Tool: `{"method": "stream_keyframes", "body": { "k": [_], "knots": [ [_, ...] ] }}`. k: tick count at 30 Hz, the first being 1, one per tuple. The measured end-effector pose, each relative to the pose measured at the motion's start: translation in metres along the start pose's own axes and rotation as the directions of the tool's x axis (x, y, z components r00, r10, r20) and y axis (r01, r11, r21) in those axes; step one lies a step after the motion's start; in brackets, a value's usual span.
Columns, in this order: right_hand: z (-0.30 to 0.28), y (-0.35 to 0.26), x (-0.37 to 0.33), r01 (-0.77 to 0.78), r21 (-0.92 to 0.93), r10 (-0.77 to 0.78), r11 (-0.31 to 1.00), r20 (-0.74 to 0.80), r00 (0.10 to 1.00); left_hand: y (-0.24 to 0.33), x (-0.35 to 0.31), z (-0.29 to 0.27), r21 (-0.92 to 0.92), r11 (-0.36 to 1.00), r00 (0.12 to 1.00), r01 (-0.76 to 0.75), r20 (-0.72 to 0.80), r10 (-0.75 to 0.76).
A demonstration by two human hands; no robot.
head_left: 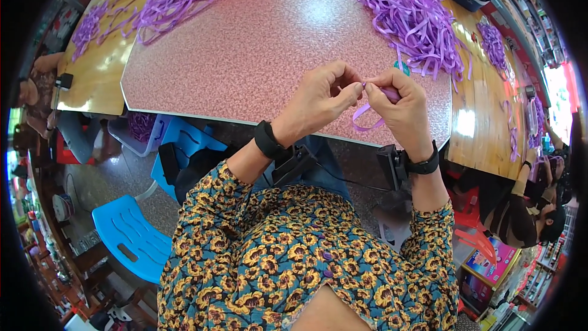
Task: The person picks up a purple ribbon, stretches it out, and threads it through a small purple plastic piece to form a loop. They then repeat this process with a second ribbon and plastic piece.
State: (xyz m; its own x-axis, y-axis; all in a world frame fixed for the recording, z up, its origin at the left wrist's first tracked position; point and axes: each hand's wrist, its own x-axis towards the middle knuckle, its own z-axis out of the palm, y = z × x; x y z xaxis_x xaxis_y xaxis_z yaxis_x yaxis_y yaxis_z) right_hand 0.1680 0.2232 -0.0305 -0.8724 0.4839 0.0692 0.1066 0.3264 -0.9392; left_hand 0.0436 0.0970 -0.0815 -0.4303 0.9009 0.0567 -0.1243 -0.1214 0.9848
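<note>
A purple ribbon (368, 124) runs between my two hands above the near edge of the pink speckled table (245, 67), with a loop hanging below. My left hand (326, 95) is closed in a pinch of thumb and forefinger on the ribbon's end. Close beside it, my right hand (399, 103) is closed too, with ribbon folded across its fingers. The fingertips nearly meet, and the small bit between them is too tiny to make out. Just past my right hand lies a large tangled heap of purple ribbons (410, 18), with a small green item (402, 68) at its near edge.
More purple ribbons (177, 3) lie at the far left of the table. Yellow wooden tables (481, 116) adjoin both sides. A blue stool (131, 236) and a lidless plastic bin (138, 141) stand at lower left. Other people sit left and right; one person's arm (522, 178) shows at right.
</note>
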Motion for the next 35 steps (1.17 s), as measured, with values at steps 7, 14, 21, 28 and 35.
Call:
{"method": "stream_keyframes", "body": {
  "k": [7, 14, 21, 28, 35],
  "knots": [
    [-0.004, 0.001, 0.003, -0.021, -0.008, 0.021, 1.000, 0.034, 0.999, 0.000, 0.000, 0.003, 0.104, 0.992, 0.995, -0.074, -0.059, 0.081],
    [-0.004, -0.003, 0.003, -0.040, -0.032, 0.041, 0.999, 0.049, 0.998, -0.003, 0.000, 0.003, 0.225, 0.955, 0.972, -0.193, -0.091, 0.218],
    [-0.001, 0.002, 0.004, -0.020, -0.004, 0.020, 1.000, 0.062, 0.998, -0.009, 0.000, 0.000, 0.159, 0.981, 0.985, -0.114, -0.114, 0.133],
    [-0.009, 0.004, 0.007, -0.048, -0.176, 0.068, 0.983, 0.112, 0.991, -0.004, -0.001, -0.003, 0.234, 0.965, 0.989, -0.121, -0.051, 0.136],
    [-0.006, 0.000, 0.005, -0.033, -0.235, 0.061, 0.971, 0.114, 0.992, 0.004, -0.003, -0.003, 0.366, 0.914, 0.974, -0.176, -0.071, 0.216]
  ]
}}
